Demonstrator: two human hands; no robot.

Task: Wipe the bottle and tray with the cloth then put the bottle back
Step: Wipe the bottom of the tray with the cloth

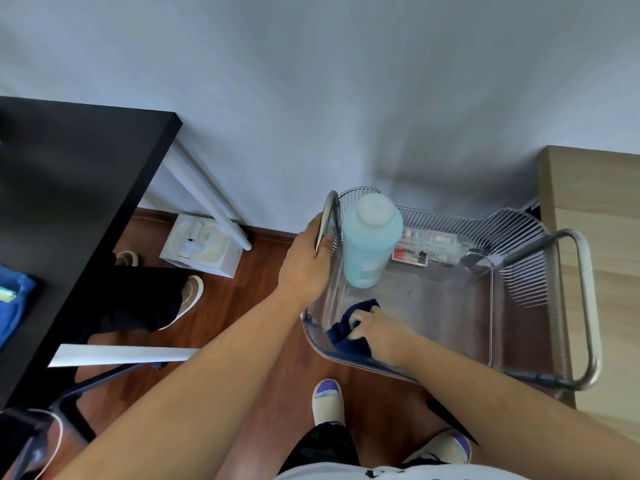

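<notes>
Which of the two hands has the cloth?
The right hand holds the dark blue cloth against the clear tray in its near corner. The left hand instead grips the cart's metal handle beside the bottle.

A black table [69,188] fills the left side, its top dark and matte. Behind it and stretching away to its right stands a plain pale grey-blue wall [346,81], softly and evenly lit, with faint shadows low down. Under the table's far right corner a white leg [207,199] slants down to a reddish-brown wood floor [263,282], edged by a dark skirting board [273,234]. A white box [201,245] sits on the floor just beside that leg. Far to the table's right is a light wood cabinet [595,237]. Below the table's near edge, a dark chair frame [97,379] shows.
</notes>
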